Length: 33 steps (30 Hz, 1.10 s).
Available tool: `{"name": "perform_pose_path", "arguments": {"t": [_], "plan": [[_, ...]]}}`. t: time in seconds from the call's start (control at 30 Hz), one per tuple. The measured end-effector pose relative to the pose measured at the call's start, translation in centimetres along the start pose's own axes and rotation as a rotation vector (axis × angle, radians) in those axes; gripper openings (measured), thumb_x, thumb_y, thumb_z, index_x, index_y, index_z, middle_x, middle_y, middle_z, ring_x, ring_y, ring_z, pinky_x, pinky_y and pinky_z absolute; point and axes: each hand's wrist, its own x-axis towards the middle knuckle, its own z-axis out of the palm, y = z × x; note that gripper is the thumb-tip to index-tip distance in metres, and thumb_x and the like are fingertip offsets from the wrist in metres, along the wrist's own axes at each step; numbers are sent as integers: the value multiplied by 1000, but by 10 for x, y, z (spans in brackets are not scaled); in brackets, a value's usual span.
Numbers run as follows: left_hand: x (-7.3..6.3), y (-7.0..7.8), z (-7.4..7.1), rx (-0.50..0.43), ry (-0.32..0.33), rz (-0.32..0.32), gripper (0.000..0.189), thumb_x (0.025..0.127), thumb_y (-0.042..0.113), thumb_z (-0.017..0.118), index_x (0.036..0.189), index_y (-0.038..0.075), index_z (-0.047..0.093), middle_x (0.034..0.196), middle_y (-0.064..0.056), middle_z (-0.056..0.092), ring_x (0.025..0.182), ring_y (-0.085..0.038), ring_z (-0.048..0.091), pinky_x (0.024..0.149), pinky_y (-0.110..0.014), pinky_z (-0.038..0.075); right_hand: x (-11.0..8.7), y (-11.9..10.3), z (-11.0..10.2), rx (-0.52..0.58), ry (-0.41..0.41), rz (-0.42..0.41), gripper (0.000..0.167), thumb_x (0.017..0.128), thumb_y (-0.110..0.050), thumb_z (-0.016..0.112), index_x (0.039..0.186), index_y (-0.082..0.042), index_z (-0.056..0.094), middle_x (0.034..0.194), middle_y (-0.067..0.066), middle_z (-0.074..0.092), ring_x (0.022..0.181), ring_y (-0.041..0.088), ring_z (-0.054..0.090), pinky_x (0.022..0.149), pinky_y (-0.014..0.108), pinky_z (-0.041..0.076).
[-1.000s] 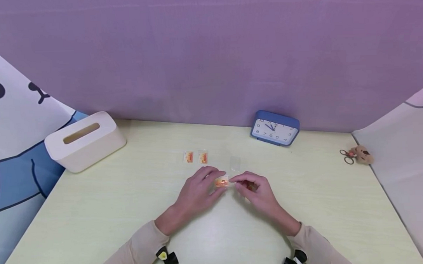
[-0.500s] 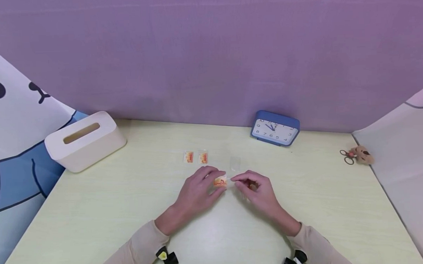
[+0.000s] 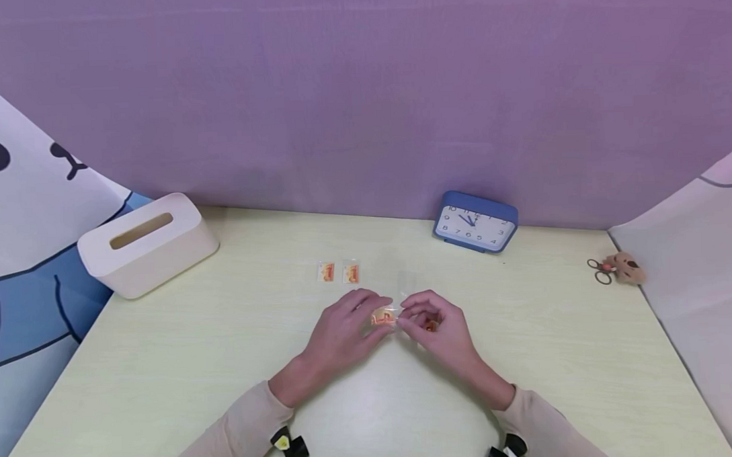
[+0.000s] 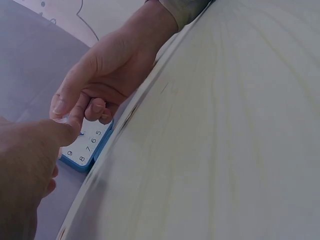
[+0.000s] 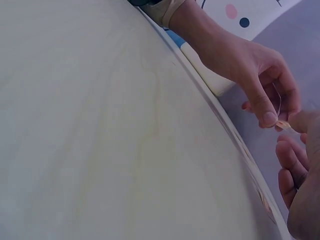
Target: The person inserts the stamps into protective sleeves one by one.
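Observation:
In the head view my left hand (image 3: 344, 331) pinches a small orange-printed card (image 3: 383, 316) between thumb and fingers. Clear plastic shows around the card's right end. My right hand (image 3: 443, 328) meets that end with thumb and forefinger pinched on the clear plastic. Under its curled fingers a second orange-brown piece (image 3: 432, 326) is partly hidden. The right wrist view shows the left hand (image 5: 245, 65) gripping the card (image 5: 281, 124), with the right hand (image 5: 307, 165) against it. In the left wrist view the right thumb and fingers (image 4: 61, 106) hide most of the card.
Two orange cards in clear sleeves (image 3: 326, 272) (image 3: 351, 272) lie beyond the left hand. A faint clear sleeve (image 3: 407, 281) lies behind the right hand. A white tissue box (image 3: 151, 246), a blue clock (image 3: 476, 222) and small scissors with a plush charm (image 3: 628, 269) stand around the table (image 3: 224, 314).
The right hand has shifted slightly left and its thumb and forefinger have come closer to the card. The card has tilted slightly in the left hand, which otherwise stays in place.

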Motion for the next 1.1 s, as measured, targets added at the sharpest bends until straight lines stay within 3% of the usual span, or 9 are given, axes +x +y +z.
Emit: {"name": "perform_pose_path", "arguments": {"t": [0.23, 0.37, 0.53, 0.73, 0.87, 1.1], "plan": [[0, 1, -1, -12, -6, 10, 44, 90, 37, 94, 124, 13, 80, 112, -1, 77, 98, -16, 74, 83, -30, 63, 2, -3, 4, -23, 54, 26, 18, 96, 4, 83, 110, -5, 76, 92, 9, 79, 70, 12, 65, 63, 21, 55], [1, 3, -1, -55, -2, -10, 33, 94, 30, 91, 120, 12, 82, 106, 0, 80, 91, -14, 74, 82, -30, 63, 3, -3, 4, -21, 75, 29, 16, 96, 5, 82, 108, -5, 78, 90, 10, 76, 70, 12, 63, 62, 21, 53], [2, 8, -2, -188, -25, -143, 19, 98, 17, 87, 115, 11, 84, 100, 1, 81, 85, -11, 73, 77, -27, 61, 3, -3, 4, -9, 80, 17, 14, 97, 6, 81, 108, -3, 78, 90, 13, 75, 69, 12, 61, 60, 20, 52], [5, 10, -3, -401, -76, -347, 19, 96, 10, 88, 114, 11, 83, 91, 4, 80, 74, -5, 65, 67, -25, 57, 3, -5, 5, -4, 79, 23, 14, 97, 5, 80, 109, -1, 78, 89, 13, 74, 67, 12, 61, 58, 21, 52], [4, 6, -1, -465, -94, -394, 13, 96, 8, 88, 108, 12, 84, 90, 5, 80, 74, -3, 65, 67, -24, 57, 3, -4, 5, -13, 72, 28, 15, 97, 6, 80, 111, 0, 78, 89, 13, 74, 66, 12, 61, 58, 21, 52], [2, 0, -2, -447, -84, -421, 10, 96, 5, 87, 100, 14, 84, 91, 5, 79, 74, -5, 65, 69, -25, 58, 3, -4, 1, -11, 93, 28, 18, 97, 8, 80, 113, -1, 78, 90, 13, 74, 66, 12, 63, 59, 20, 54]]}}
